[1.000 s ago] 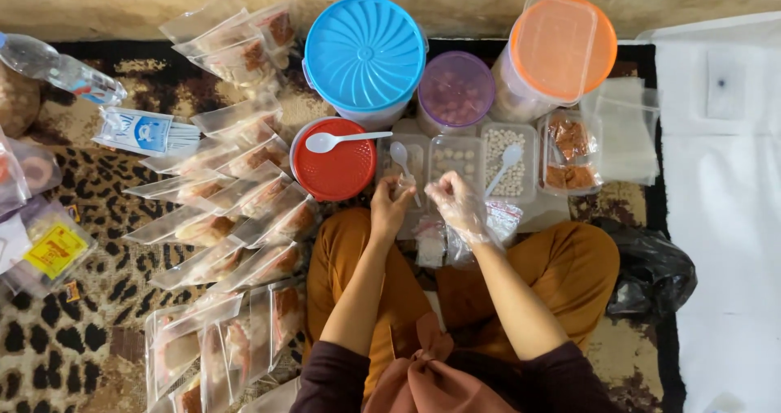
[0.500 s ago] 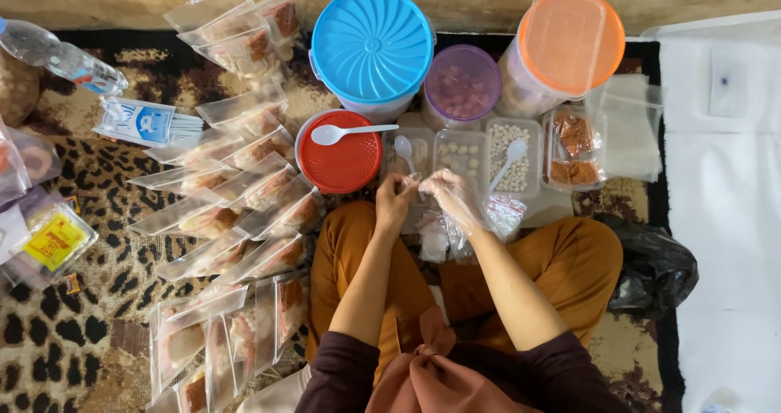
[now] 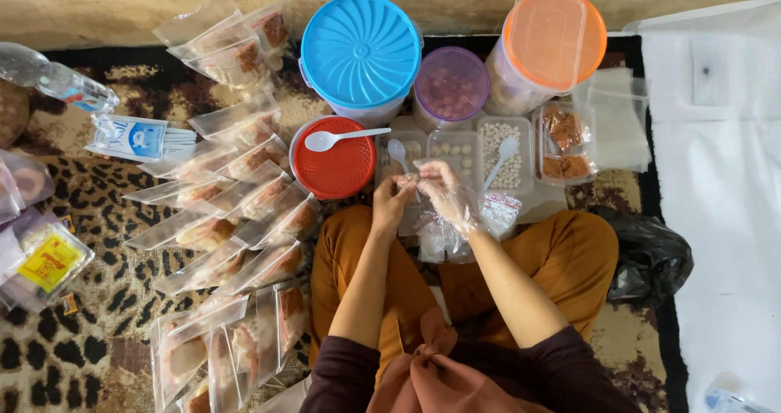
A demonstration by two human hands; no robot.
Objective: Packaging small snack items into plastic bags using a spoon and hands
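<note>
My left hand (image 3: 394, 201) is bare and my right hand (image 3: 443, 192) wears a thin clear plastic glove. The two hands meet in front of my knees, fingers pinched together on a small pale piece of food between them. Just beyond them lie clear compartment trays (image 3: 488, 157) with small white balls and two white spoons (image 3: 399, 152). A red lid (image 3: 333, 165) with a white spoon (image 3: 342, 138) on it sits to the left of my hands. A crumpled clear bag (image 3: 455, 234) rests on my lap under the right hand.
Rows of filled clear packets (image 3: 236, 218) spread across the leopard-print mat at left. A blue-lidded tub (image 3: 360, 51), a purple-lidded tub (image 3: 451, 83) and an orange-lidded tub (image 3: 553, 39) stand at the back. A black bag (image 3: 647, 258) lies at right, a water bottle (image 3: 57, 79) far left.
Both hands stayed close together over my lap, working the small piece between the fingers. The view shifted slightly.
</note>
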